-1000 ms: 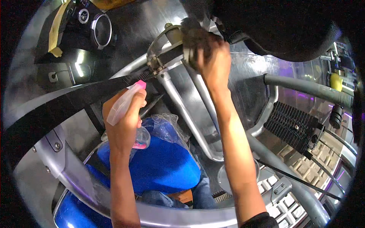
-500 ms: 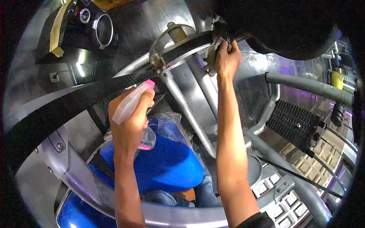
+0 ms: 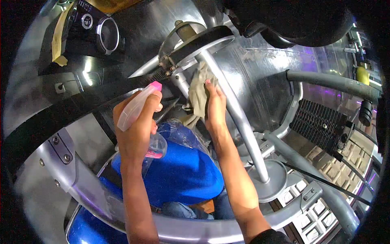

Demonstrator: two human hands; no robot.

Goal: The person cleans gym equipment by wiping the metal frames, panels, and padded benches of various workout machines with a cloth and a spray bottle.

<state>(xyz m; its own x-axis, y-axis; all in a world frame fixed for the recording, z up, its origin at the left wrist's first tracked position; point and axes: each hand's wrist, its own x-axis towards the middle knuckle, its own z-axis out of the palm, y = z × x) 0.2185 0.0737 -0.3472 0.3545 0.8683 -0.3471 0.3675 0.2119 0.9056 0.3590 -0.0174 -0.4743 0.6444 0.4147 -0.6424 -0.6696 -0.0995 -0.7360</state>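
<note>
My left hand (image 3: 138, 116) is wrapped round a clear spray bottle (image 3: 156, 146) with a pink nozzle (image 3: 156, 86), its head tilted up to the right. A beige cloth (image 3: 198, 95) is in my right hand (image 3: 215, 99), thumb on top and the fingers mostly hidden behind. The cloth hangs beside a silver metal tube (image 3: 235, 107); whether they touch I cannot tell. Above it is a round wheel-like part with a black rim (image 3: 199, 42) and a metal bracket (image 3: 167, 65) at its left.
A curved silver frame tube (image 3: 195, 231) crosses in front of me, with blue fabric (image 3: 178, 171) behind it. A black speaker (image 3: 91, 30) stands at upper left. To the right are a ribbed black block (image 3: 321, 126), a grey bar (image 3: 329, 81) and a round grey plate (image 3: 278, 183).
My right hand has come down and left with the cloth, from the black-rimmed part's right end to the tubes below. My left hand keeps its hold on the spray bottle, nearly still.
</note>
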